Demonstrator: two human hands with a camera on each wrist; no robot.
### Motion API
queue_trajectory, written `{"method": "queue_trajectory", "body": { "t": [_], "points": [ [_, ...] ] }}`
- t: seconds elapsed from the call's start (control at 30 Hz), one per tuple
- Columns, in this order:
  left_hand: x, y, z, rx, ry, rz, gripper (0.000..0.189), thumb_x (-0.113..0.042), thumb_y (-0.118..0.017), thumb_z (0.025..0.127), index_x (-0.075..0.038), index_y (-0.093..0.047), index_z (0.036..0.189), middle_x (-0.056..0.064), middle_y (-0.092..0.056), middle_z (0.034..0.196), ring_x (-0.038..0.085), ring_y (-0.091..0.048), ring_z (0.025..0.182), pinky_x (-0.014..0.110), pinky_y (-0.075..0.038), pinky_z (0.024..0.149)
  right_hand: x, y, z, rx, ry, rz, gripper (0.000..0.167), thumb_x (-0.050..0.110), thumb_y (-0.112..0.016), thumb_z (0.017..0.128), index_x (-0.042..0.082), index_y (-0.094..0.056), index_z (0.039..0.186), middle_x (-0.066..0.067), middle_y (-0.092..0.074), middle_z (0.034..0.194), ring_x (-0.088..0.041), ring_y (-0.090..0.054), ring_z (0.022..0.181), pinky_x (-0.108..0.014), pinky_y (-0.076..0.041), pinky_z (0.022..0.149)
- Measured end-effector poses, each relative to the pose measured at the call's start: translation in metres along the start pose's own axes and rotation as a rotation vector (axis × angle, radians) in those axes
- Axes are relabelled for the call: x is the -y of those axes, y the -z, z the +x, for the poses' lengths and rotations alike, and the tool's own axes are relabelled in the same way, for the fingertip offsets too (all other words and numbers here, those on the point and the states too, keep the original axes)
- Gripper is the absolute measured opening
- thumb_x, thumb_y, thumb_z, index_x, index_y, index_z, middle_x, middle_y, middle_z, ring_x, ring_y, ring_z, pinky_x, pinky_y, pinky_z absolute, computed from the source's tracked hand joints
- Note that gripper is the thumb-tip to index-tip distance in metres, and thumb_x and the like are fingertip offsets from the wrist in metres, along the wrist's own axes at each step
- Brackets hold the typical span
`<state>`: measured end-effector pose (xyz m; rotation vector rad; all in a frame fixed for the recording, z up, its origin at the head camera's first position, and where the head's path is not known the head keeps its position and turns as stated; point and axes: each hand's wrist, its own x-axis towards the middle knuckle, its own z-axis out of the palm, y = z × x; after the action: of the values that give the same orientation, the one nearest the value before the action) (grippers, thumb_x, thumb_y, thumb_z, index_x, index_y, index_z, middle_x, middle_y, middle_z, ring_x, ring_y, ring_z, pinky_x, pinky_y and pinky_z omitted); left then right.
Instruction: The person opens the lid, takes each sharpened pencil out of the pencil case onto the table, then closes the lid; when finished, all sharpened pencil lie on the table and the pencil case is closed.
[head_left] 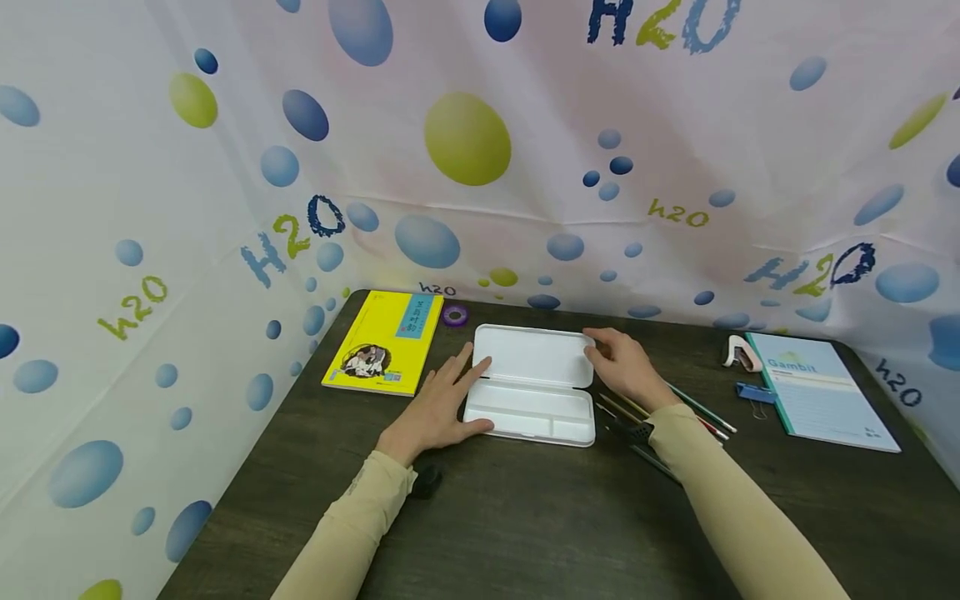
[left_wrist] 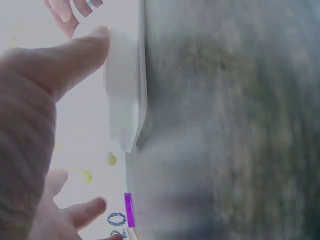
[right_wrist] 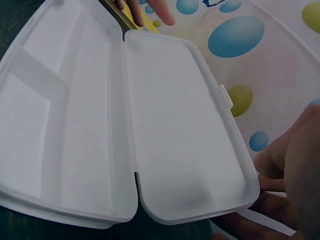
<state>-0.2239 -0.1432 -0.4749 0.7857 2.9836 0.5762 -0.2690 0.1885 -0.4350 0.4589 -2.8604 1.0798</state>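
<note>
A white plastic pencil case [head_left: 498, 421] lies unfolded on the dark table, its shallow lid [head_left: 532, 357] on the far side. Dividers split its tray, and nothing lies inside. My left hand [head_left: 438, 408] is at the case's left side with fingers spread; in the left wrist view its thumb [left_wrist: 75, 60] rests against the white edge. At the lid's far right corner, my right hand [head_left: 626, 367] pinches the rim. The right wrist view shows that hand's fingers partly hidden behind the lid corner [right_wrist: 245, 190].
Several pencils [head_left: 708, 408] lie beneath and beside the right forearm. A yellow book [head_left: 390, 325] and a purple tape roll [head_left: 454, 315] are at the back left. To the right are a stapler [head_left: 742, 353], a blue binder clip [head_left: 754, 392] and a notebook [head_left: 832, 400].
</note>
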Motion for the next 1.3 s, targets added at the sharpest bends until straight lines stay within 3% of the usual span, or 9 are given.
{"method": "queue_trajectory", "body": {
  "t": [0.1, 0.27, 0.5, 0.63, 0.77, 0.97, 1.1, 1.2, 1.3],
  "points": [
    [-0.002, 0.000, 0.000, -0.077, 0.012, 0.023, 0.116, -0.064, -0.073, 0.079, -0.027, 0.000, 0.162, 0.009, 0.008, 0.167, 0.036, -0.013, 0.151, 0.062, -0.022, 0.115, 0.003, 0.002, -0.008, -0.020, 0.028, 0.019, 0.043, 0.017, -0.051, 0.103, 0.001, -0.051, 0.143, -0.023, -0.057, 0.133, -0.033, -0.059, 0.099, -0.049, -0.050, 0.083],
    [-0.004, -0.001, 0.001, -0.174, 0.044, 0.015, 0.136, -0.063, -0.082, 0.070, -0.021, 0.011, 0.160, 0.014, 0.008, 0.166, 0.037, -0.011, 0.151, 0.060, -0.025, 0.115, 0.007, 0.003, -0.025, -0.067, 0.099, 0.039, 0.041, 0.015, -0.056, 0.101, 0.002, -0.055, 0.140, -0.019, -0.060, 0.130, -0.030, -0.063, 0.099, -0.048, -0.054, 0.081],
    [-0.007, -0.002, -0.002, -0.205, 0.075, 0.031, 0.140, -0.061, -0.085, 0.067, -0.029, 0.016, 0.159, 0.012, 0.011, 0.166, 0.039, -0.009, 0.151, 0.062, -0.023, 0.114, 0.012, 0.002, -0.048, -0.126, 0.222, 0.048, 0.035, 0.012, -0.065, 0.096, 0.005, -0.063, 0.131, -0.015, -0.063, 0.126, -0.034, -0.065, 0.105, -0.053, -0.054, 0.088],
    [-0.011, -0.001, -0.004, -0.209, 0.042, 0.094, 0.131, -0.060, -0.084, 0.070, -0.035, 0.009, 0.159, 0.015, 0.005, 0.166, 0.042, -0.005, 0.150, 0.067, -0.022, 0.112, 0.013, 0.000, -0.059, -0.155, 0.227, 0.038, 0.031, 0.014, -0.067, 0.096, 0.009, -0.066, 0.126, -0.010, -0.065, 0.121, -0.031, -0.064, 0.102, -0.053, -0.054, 0.087],
    [-0.016, 0.001, -0.007, -0.231, -0.017, 0.172, 0.120, -0.055, -0.084, 0.073, -0.029, -0.008, 0.161, 0.015, -0.001, 0.166, 0.039, -0.006, 0.151, 0.065, -0.020, 0.114, 0.014, -0.006, -0.064, -0.187, 0.228, 0.047, 0.023, 0.018, -0.069, 0.095, 0.013, -0.069, 0.118, -0.004, -0.067, 0.111, -0.024, -0.063, 0.097, -0.052, -0.055, 0.083],
    [-0.021, 0.004, -0.011, -0.292, -0.165, 0.196, 0.088, -0.042, -0.085, 0.078, -0.012, -0.043, 0.149, 0.017, -0.030, 0.159, 0.037, -0.029, 0.146, 0.060, -0.028, 0.113, 0.015, -0.016, -0.063, -0.224, 0.242, 0.078, 0.005, 0.022, -0.072, 0.094, 0.017, -0.069, 0.095, -0.001, -0.070, 0.103, -0.018, -0.064, 0.094, -0.051, -0.054, 0.080],
    [-0.020, 0.004, -0.013, -0.310, -0.262, 0.126, 0.068, -0.044, -0.076, 0.086, -0.010, -0.055, 0.141, 0.018, -0.050, 0.146, 0.036, -0.046, 0.135, 0.056, -0.039, 0.108, 0.011, -0.018, -0.067, -0.198, 0.253, 0.085, 0.011, 0.020, -0.076, 0.090, 0.019, -0.066, 0.086, 0.001, -0.070, 0.100, -0.019, -0.065, 0.094, -0.051, -0.055, 0.080],
    [-0.017, 0.006, -0.013, -0.271, -0.310, 0.048, 0.056, -0.042, -0.064, 0.096, -0.011, -0.057, 0.141, 0.019, -0.055, 0.141, 0.035, -0.052, 0.130, 0.052, -0.043, 0.106, 0.004, -0.020, -0.071, -0.163, 0.284, 0.083, 0.010, 0.016, -0.078, 0.088, 0.017, -0.069, 0.091, 0.000, -0.070, 0.101, -0.020, -0.066, 0.096, -0.051, -0.055, 0.083],
    [-0.013, 0.008, -0.011, -0.163, -0.303, 0.005, 0.048, -0.039, -0.048, 0.105, -0.015, -0.052, 0.147, 0.019, -0.049, 0.147, 0.033, -0.047, 0.135, 0.048, -0.039, 0.110, -0.003, -0.021, -0.075, -0.115, 0.316, 0.038, 0.020, 0.018, -0.077, 0.089, 0.011, -0.072, 0.107, -0.008, -0.069, 0.113, -0.026, -0.065, 0.105, -0.052, -0.053, 0.088]
  ]
}}
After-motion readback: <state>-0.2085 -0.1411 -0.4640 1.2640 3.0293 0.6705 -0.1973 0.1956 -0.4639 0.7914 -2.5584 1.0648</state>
